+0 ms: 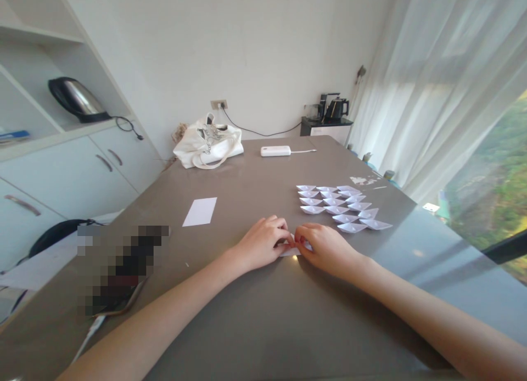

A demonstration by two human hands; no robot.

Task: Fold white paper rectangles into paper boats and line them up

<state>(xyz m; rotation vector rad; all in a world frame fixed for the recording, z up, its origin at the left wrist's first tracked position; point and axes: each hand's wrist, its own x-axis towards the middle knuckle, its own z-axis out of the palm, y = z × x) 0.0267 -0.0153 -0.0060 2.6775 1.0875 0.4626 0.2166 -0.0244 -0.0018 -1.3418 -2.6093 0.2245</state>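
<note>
At the middle of the table, my left hand (265, 242) and my right hand (328, 249) meet over a small folded piece of white paper (290, 251). Both hands pinch it between thumb and fingers, and most of it is hidden beneath them. Just beyond my right hand stand several white paper boats (335, 202) in uneven rows. To the left of my left hand lies a flat white sheet of paper (200, 212), apart from both hands.
A phone (127, 276), partly pixelated, lies on the left with a white cable. Farther back on the table (247, 183) are a white handbag (209, 144) and a white power bank (275, 151). Paper scraps (362, 180) lie at the right edge, near a curtained window.
</note>
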